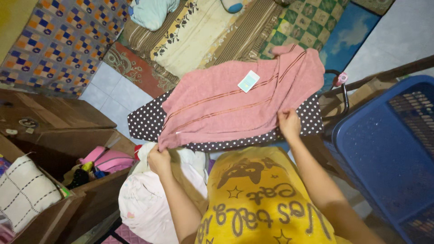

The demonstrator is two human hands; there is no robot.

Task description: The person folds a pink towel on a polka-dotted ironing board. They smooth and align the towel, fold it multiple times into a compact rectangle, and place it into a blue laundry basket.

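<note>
A pink towel (235, 97) with darker stripes and a small pale tag lies spread over a dark ironing board (144, 123) with white polka dots. My left hand (159, 160) pinches the towel's near left corner at the board's front edge. Over on the other side, my right hand (289, 123) grips the near right edge of the towel. Both arms reach out from my yellow printed shirt at the bottom of the view.
A blue plastic laundry basket (384, 149) stands at the right. White and pale clothes (144, 199) are piled under my left arm. Wooden cabinets (58, 126) with pink items and a checked cushion sit at the left. Patterned mats and blankets (68, 40) cover the floor beyond.
</note>
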